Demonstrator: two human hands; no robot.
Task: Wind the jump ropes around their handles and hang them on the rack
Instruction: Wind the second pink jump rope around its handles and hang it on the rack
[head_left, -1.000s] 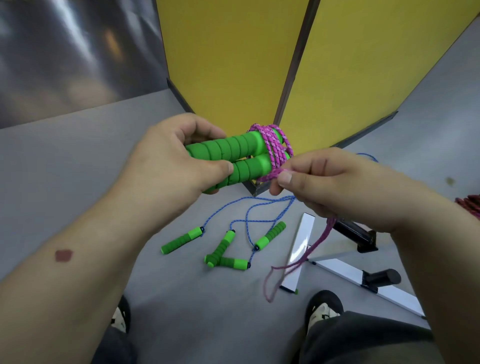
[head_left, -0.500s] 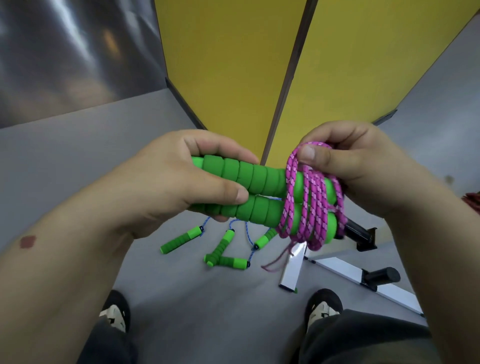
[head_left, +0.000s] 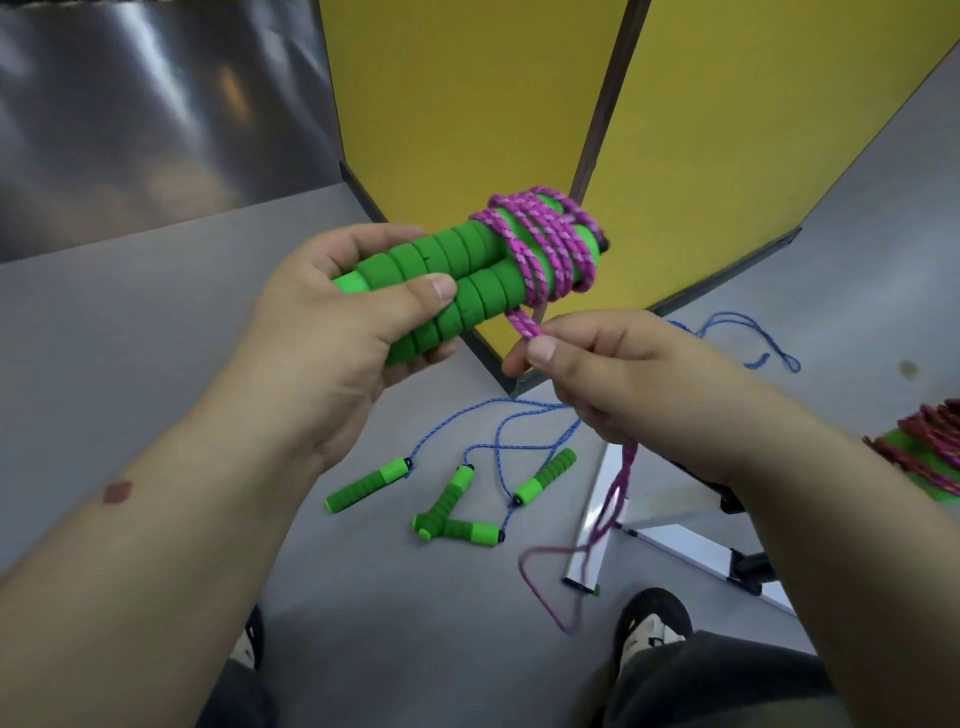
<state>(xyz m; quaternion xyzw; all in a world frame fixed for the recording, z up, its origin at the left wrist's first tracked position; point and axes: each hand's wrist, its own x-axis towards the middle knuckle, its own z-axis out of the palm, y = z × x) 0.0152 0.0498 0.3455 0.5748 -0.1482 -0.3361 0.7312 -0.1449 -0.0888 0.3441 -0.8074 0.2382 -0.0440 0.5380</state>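
A pink rope (head_left: 540, 239) is being wound round a pair of green foam handles (head_left: 457, 280), held side by side above the grey floor (head_left: 130, 312). Nearest the camera, a slack tail of the pink rope is being left to dangle towards the floor beside a dark shoe (head_left: 652, 621). The rope just below the coils is being pinched between thumb and forefinger of the right hand (head_left: 613, 379), its other fingers curled round the strand. The handles are being gripped by the left hand (head_left: 337, 332), thumb pressed across both, fingers wrapped beneath. Several turns are already being kept tight at the handles' far end; only a short length appears left to wind. On the floor below, two blue ropes (head_left: 519, 431) with four green handles are being left unwound and tangled. At the right edge, a second pink bundle (head_left: 919, 457) appears already wound. White bars (head_left: 592, 519), possibly part of the rack, are lying on the floor; nothing is seen hanging yet. Yellow panels (head_left: 467, 104) are standing behind.
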